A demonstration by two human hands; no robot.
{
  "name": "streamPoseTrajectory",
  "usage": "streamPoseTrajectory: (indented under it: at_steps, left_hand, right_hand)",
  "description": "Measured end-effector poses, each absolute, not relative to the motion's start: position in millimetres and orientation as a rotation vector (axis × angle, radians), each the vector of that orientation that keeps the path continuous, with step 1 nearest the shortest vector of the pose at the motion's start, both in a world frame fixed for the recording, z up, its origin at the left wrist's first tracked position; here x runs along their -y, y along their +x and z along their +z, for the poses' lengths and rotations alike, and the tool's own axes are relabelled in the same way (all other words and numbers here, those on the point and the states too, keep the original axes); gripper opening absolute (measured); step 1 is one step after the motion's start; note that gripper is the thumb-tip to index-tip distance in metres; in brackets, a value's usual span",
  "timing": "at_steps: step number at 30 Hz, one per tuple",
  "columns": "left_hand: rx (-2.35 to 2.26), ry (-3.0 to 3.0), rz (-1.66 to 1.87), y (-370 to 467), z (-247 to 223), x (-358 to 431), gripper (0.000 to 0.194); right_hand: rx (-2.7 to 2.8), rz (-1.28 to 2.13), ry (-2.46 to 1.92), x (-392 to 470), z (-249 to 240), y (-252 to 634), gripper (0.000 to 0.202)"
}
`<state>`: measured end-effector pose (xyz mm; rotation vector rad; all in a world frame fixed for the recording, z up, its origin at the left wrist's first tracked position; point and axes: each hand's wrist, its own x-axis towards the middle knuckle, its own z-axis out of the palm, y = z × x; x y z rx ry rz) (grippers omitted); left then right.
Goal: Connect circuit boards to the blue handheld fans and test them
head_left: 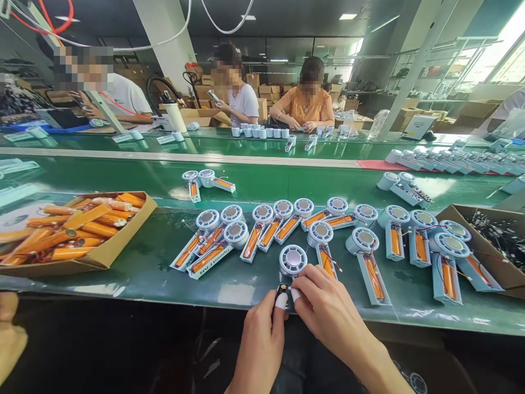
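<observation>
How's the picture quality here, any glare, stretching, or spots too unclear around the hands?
Head view: the upper-right window is washed out; pale glare patches mark the green bench; the right-hand post leans, perhaps from wide-angle stretch; the face of the co-worker in orange is pixelated; the small black part in the left hand lacks readable detail.

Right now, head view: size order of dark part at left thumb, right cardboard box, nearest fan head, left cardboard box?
1. Left box
2. Right box, cut off by frame edge
3. Nearest fan head
4. Dark part
</observation>
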<state>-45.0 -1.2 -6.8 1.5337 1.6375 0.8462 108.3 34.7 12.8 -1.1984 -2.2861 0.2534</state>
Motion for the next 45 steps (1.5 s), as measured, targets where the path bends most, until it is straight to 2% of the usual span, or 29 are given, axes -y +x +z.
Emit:
streamPoseTrajectory:
  at_steps: [8,14,24,33,45]
  left_hand:
    - [-1.733,1.972,0.947,-43,-12,1,0.03]
    - [-1.859,2.331,0.756,-45,-14,4,0.034]
    - [-1.67,2.185,0.753,-54,-9,0,0.03]
    - [-1.714,2.334,0.727,-53,-8,1,0.03]
    - [-1.442,2.171,0.622,-74,11,-16,0.034]
  right_hand:
    - [2.292,0.2,-1.311,-33,13,103,0.018]
    - [2.285,-0.011,-1.346,-33,11,96,0.016]
    - [2.23,-0.26,-1.312,-28,6,87,0.02]
    - [2.178,-0.078,-1.322,-28,1,89,0.018]
    - [2.191,0.31,-1.289,-34,9,108,0.018]
